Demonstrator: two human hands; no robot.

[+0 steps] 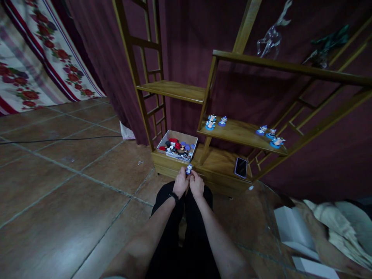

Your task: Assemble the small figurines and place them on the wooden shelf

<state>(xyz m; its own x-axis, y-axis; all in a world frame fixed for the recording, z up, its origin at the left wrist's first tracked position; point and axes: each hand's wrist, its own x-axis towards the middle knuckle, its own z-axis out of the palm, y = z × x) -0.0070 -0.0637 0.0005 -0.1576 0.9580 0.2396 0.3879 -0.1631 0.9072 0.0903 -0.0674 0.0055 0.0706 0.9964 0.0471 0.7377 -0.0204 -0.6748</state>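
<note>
A small purple-and-white figurine (189, 169) stands upright between my two hands, in front of the low cabinet. My left hand (180, 182) has its fingers closed at the figurine's left side. From the right, my right hand (197, 185) pinches near its base, fingertips close to the left ones. Just beyond is an open cardboard box (195, 149) holding several figurines in red, black, white and purple. On the shelf (238, 133) to the right, several similar figurines stand in two groups, one with a purple figurine (223, 121), the other with a blue-based figurine (277, 142).
A phone (241, 167) lies on the cabinet top at the right. Higher up stand a clear deer ornament (270, 40) and a dark green ornament (329, 46). White boxes (293, 230) sit on the floor at the right. A cable (61, 140) crosses the tiles at the left.
</note>
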